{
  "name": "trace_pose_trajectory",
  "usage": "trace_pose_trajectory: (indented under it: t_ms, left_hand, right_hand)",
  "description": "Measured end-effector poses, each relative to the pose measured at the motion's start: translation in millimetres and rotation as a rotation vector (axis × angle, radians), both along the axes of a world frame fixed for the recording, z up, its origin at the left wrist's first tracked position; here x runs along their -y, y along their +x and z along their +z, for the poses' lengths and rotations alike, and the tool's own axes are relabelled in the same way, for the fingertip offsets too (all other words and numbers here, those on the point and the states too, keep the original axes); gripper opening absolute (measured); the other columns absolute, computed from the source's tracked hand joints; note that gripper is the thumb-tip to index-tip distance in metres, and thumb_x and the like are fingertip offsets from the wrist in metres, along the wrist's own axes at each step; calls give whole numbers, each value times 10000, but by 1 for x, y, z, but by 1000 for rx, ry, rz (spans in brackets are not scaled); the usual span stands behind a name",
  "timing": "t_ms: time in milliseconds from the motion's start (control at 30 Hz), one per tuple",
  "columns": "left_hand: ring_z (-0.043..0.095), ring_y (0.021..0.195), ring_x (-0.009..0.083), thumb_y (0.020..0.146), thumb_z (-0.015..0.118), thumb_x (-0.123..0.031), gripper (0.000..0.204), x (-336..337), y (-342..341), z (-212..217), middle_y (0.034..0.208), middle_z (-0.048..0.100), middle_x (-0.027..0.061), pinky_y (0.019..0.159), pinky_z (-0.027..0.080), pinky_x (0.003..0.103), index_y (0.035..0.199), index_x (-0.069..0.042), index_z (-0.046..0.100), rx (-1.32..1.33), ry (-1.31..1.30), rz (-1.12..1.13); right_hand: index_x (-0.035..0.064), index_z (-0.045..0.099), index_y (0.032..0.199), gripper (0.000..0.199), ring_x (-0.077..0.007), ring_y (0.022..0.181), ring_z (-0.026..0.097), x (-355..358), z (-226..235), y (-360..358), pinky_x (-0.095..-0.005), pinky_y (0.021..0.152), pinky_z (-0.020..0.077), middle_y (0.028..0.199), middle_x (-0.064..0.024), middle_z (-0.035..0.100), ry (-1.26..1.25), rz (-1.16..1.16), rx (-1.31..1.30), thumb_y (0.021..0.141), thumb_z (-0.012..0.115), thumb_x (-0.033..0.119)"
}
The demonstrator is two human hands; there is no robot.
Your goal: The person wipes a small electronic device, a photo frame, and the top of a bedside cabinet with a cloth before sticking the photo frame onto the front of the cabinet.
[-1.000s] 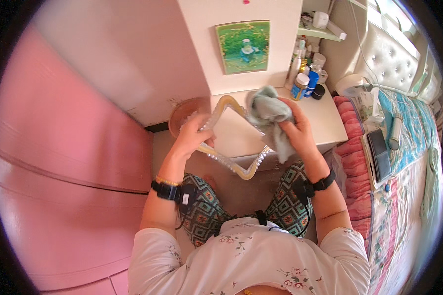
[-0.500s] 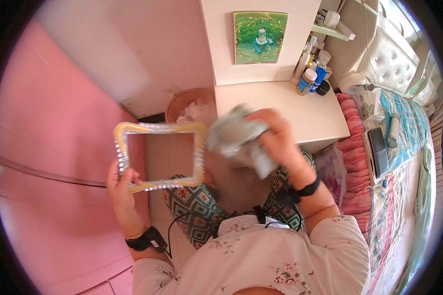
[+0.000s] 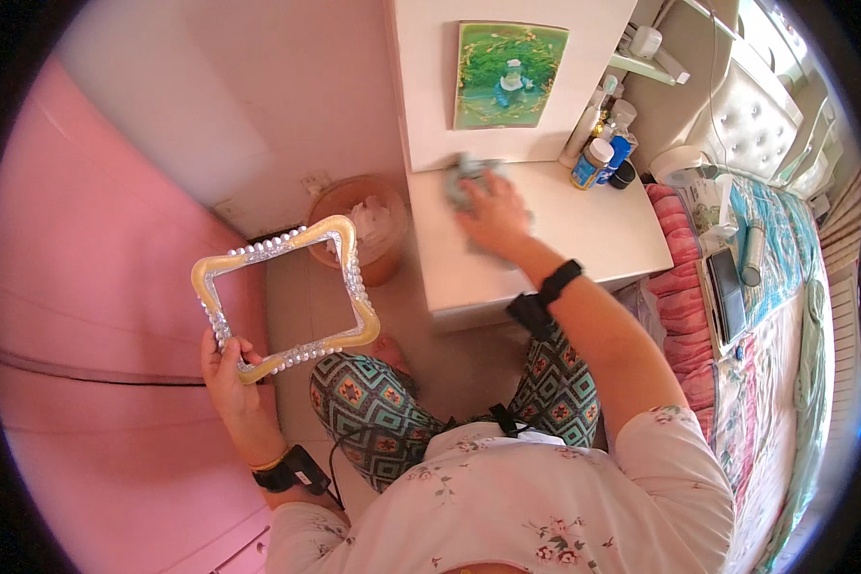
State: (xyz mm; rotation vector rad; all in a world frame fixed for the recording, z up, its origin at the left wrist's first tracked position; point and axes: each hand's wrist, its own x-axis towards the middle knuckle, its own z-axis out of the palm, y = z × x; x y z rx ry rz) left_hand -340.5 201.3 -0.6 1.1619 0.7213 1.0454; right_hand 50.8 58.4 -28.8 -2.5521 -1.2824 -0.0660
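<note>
The pink wall (image 3: pixel 115 287) fills the left of the frame, bending with the lens. The bed (image 3: pixel 784 316) runs down the right edge, under a patterned cover, with a dark flat device (image 3: pixel 727 292) and a pale tube (image 3: pixel 753 253) lying on it.

The white table (image 3: pixel 603 230) sits at upper centre, its top mostly bare. A green picture (image 3: pixel 507 77) leans upright against the white panel behind it. A few bottles (image 3: pixel 607 153) stand in the table's upper right corner, just beside the picture.

The person's lap is at lower centre, in a floral shirt and patterned trousers.

The frame (image 3: pixel 287 297), an empty one with a yellow rim and a beaded edge, is at centre left, held up in the air and tilted, well apart from the table. The left hand (image 3: pixel 228 378) grips its lower left corner, fingers wrapped round the rim.

A round reddish bin (image 3: pixel 368 230) stands on the floor between frame and table, with crumpled white paper in it.

The right hand (image 3: pixel 493 215) lies flat on the table near its back edge, palm down, pressing on a grey-green cloth (image 3: pixel 469 177). The cloth is bunched under and ahead of the fingers, touching the table just below the picture. Both wrists carry dark bands.
</note>
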Motion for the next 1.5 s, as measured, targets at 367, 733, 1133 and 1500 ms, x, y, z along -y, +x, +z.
trace_pose_trajectory:
  t_ms: [367,733,1133,1500]
  left_hand:
    - [471,581,115,850,501,-88,363,12,29,28,715,494,46,533,401,222,1187,12,414,86,128,-45]
    - [463,585,107,852,520,-119,399,17,63,42,715,482,37,546,394,214,1218,-7,410,27,110,-104]
    - [486,583,116,859,496,-86,369,20,73,41,735,501,47,530,418,223,1209,-15,405,28,72,-150]
    - [492,571,131,850,505,-76,303,9,73,23,730,511,62,507,417,234,1139,-11,443,88,2,-130]
  right_hand:
    - [107,620,873,249,-291,929,544,55,1,-114,-385,779,462,992,-89,578,461,805,-460,637,570,45]
    - [45,555,1017,396,-203,685,586,232,58,50,-290,613,487,824,-94,591,1366,-363,-1528,790,533,368]
    - [114,470,1223,571,-384,1209,317,227,9,165,-414,1000,283,1348,-198,300,211,-333,204,727,613,359]
    - [105,586,1044,389,-343,1067,458,169,8,82,-398,910,393,1198,-173,457,195,0,35,670,604,208]
